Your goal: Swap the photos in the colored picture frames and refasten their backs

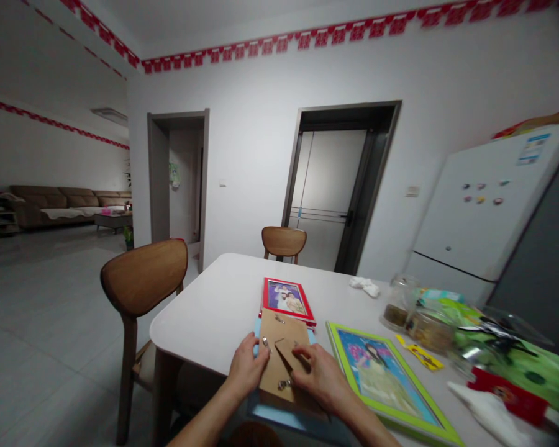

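Note:
A light-blue picture frame (279, 415) lies face down near the table's front edge, its brown backing board (272, 366) uppermost with small metal clips on it. My left hand (248, 366) rests on the board's left edge, thumb and fingers bent beside a clip. With my right hand (319, 375) I pinch the brown stand flap (287, 352), which is tilted up slightly from the board. Beyond the board lies a red picture frame (312, 311) with a photo. To the right is a larger green picture frame (338, 347), also photo side up.
Glass jars (398, 304), a yellow packet (423, 356), a red packet (510, 394) and green bags crowd the table's right side. A crumpled white tissue (364, 286) lies farther back. Wooden chairs stand at the left (144, 276) and far side (284, 241).

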